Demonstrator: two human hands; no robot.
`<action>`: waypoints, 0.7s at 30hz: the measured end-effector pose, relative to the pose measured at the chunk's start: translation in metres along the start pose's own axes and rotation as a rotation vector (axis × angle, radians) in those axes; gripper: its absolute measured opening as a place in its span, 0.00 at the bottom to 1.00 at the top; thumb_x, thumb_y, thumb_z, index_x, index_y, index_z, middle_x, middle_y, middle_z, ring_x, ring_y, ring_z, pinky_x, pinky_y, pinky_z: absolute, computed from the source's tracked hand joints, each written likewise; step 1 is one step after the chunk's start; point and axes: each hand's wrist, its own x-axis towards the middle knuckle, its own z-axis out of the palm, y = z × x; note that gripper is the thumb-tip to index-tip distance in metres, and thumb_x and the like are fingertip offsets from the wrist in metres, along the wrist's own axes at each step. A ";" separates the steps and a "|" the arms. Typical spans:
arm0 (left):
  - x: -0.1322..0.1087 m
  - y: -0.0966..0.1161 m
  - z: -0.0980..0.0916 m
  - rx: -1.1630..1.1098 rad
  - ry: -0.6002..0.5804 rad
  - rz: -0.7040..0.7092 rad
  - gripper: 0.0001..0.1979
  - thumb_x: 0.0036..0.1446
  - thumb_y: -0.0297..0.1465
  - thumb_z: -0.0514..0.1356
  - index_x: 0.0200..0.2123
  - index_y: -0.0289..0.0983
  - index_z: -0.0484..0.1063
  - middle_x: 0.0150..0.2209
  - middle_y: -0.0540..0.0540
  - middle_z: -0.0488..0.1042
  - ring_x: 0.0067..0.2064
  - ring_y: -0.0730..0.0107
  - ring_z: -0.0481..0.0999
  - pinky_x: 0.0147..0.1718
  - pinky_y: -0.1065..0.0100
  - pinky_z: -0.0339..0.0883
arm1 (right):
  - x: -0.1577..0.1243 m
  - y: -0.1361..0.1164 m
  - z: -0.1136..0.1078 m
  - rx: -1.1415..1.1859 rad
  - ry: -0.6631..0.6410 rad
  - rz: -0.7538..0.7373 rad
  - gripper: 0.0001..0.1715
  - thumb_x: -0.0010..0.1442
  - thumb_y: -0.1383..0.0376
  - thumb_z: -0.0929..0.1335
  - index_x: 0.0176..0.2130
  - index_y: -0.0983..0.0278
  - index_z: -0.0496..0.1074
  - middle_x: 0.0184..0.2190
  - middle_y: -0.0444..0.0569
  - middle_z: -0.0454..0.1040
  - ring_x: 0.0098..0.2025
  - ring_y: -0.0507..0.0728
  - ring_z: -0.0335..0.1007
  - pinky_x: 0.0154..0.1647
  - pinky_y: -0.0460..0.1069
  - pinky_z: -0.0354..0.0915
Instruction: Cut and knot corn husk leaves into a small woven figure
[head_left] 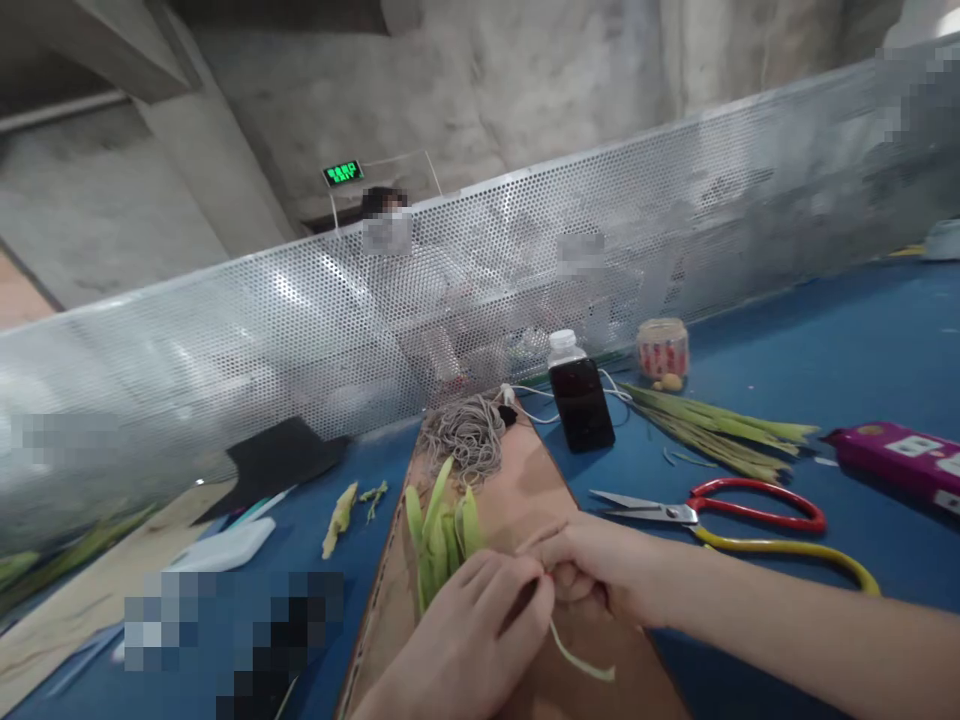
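Observation:
My left hand (480, 625) is closed, its thumb and fingertips pinched together over a cardboard piece (525, 465). Right against it, my right hand (589, 570) is also closed in a pinch. A thin pale green strand (581, 660) runs out between the fingertips of both hands, its loose end curling down over the cardboard. Just beyond my left hand lies a bunch of folded green leaf strips (442, 540); its near end is hidden by that hand. What else the fingers cover cannot be seen.
Scissors (686, 512) with red and yellow handles lie to the right. Farther back are grey cord (469, 435), a phone (583, 405) leaning on a bottle (564, 346), a jar (663, 350), dried green stalks (724, 425) and a purple box (900, 460). A perforated metal screen (300, 330) stands behind.

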 end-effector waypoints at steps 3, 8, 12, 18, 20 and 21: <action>0.002 0.003 0.000 -0.116 -0.037 -0.164 0.11 0.58 0.29 0.48 0.37 0.42 0.70 0.30 0.50 0.74 0.31 0.71 0.72 0.29 0.72 0.65 | 0.000 0.001 -0.003 -0.003 -0.037 0.020 0.08 0.44 0.72 0.62 0.19 0.64 0.55 0.10 0.32 0.42 0.14 0.45 0.29 0.15 0.43 0.30; 0.002 0.005 -0.006 -0.083 -0.066 -0.025 0.11 0.58 0.27 0.48 0.38 0.40 0.69 0.33 0.49 0.75 0.33 0.70 0.72 0.32 0.71 0.65 | -0.003 -0.001 -0.006 -0.026 -0.098 0.108 0.08 0.42 0.74 0.60 0.19 0.64 0.55 0.10 0.32 0.43 0.14 0.45 0.28 0.14 0.42 0.32; 0.004 0.008 -0.010 0.067 -0.026 0.229 0.11 0.58 0.24 0.48 0.39 0.37 0.68 0.36 0.46 0.75 0.36 0.69 0.72 0.35 0.69 0.65 | -0.007 -0.003 -0.009 -0.064 -0.136 0.110 0.06 0.44 0.73 0.62 0.19 0.65 0.58 0.10 0.32 0.44 0.14 0.44 0.30 0.14 0.41 0.33; 0.006 0.010 -0.003 0.145 0.095 0.147 0.10 0.57 0.23 0.49 0.39 0.35 0.67 0.36 0.45 0.74 0.36 0.70 0.71 0.37 0.70 0.66 | -0.009 -0.008 -0.006 -0.126 -0.059 -0.035 0.06 0.45 0.72 0.62 0.20 0.65 0.60 0.10 0.32 0.45 0.14 0.44 0.31 0.15 0.42 0.33; 0.005 0.009 0.001 0.074 0.132 0.036 0.09 0.57 0.24 0.49 0.38 0.36 0.68 0.35 0.46 0.74 0.35 0.71 0.71 0.36 0.71 0.66 | -0.009 -0.008 -0.003 -0.144 -0.007 -0.104 0.06 0.45 0.71 0.63 0.19 0.65 0.59 0.11 0.33 0.46 0.14 0.44 0.33 0.15 0.42 0.33; 0.005 0.008 0.003 0.013 0.147 -0.035 0.09 0.56 0.24 0.50 0.36 0.37 0.68 0.35 0.47 0.74 0.35 0.71 0.71 0.35 0.71 0.66 | -0.009 -0.008 -0.002 -0.155 0.025 -0.136 0.06 0.45 0.71 0.63 0.19 0.66 0.60 0.11 0.33 0.47 0.15 0.44 0.34 0.15 0.42 0.33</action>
